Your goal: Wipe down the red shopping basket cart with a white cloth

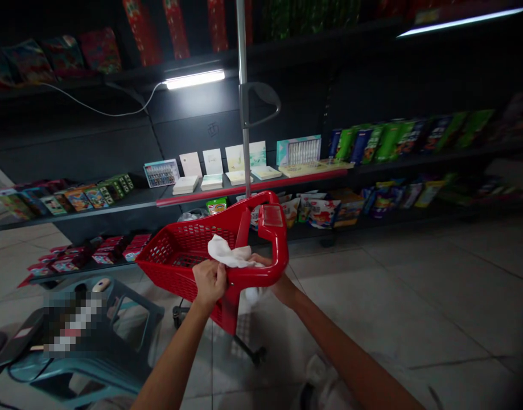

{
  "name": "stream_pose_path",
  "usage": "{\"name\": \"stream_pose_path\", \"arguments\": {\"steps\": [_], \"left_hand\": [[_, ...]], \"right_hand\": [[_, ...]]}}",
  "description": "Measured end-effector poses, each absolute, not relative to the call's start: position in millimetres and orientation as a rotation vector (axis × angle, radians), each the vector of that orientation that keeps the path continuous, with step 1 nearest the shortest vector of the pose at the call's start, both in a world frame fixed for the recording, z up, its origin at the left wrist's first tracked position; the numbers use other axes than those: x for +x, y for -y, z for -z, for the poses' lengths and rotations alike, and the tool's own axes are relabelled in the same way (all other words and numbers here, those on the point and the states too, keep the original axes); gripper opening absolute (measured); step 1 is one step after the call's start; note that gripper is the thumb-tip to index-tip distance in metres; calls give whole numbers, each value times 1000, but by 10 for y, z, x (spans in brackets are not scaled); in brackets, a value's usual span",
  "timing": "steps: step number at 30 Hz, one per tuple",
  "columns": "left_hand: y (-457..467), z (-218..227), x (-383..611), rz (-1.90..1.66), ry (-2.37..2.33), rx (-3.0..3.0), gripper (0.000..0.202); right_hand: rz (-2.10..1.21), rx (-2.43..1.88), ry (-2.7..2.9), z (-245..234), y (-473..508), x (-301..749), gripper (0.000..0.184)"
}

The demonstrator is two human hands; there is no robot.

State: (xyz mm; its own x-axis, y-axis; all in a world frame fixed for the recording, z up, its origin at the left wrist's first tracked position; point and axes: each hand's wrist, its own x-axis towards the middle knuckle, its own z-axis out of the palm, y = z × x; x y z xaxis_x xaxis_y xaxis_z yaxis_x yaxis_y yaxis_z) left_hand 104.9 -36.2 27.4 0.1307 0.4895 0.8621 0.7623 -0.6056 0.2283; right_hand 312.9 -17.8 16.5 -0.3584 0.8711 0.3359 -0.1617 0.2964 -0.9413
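Note:
In front of me stands a red plastic shopping cart [159, 270] with a perforated basket and a looped handle. My left hand [209, 280] is closed on the basket's near rim, beside the handle's base. A crumpled white cloth [230, 252] lies over the handle's near side. My right hand [282, 286] reaches around the handle bar and is closed on the cloth; the bar hides part of its fingers. Some white material also hangs below the bar. The basket's interior is partly covered by the cloth and the rim.
Behind the cart are dark shelves with a red front strip [304, 179], boxes, books and snack bags [323, 212]. A metal pole [246, 148] rises just behind the handle. At lower left stands a blue-grey plastic stool [137, 319] with items on it. Tiled floor [372, 296] extends right.

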Motion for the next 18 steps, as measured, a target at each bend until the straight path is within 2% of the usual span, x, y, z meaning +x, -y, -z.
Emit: {"name": "stream_pose_path", "arguments": {"steps": [2,5,7,11,13,18], "left_hand": [[350,-281,1044,1456,1239,-2172,44],[350,-307,1047,1437,1267,-2211,42],[350,-326,1054,1426,1284,-2214,42],[333,-340,1063,1432,1309,-2219,43],[319,-328,1056,1448,1316,-2228,43],[289,-246,1006,1567,1411,-2279,44]], "right_hand": [[-1440,-722,1468,-211,287,3333,31],[-1375,-794,1362,-318,331,3712,29],[-1139,-760,1386,-390,340,3912,23],[-366,-696,1427,-523,485,3962,11],[-104,-628,1473,-597,614,3836,2],[172,-384,1773,-781,907,3341,23]]}}
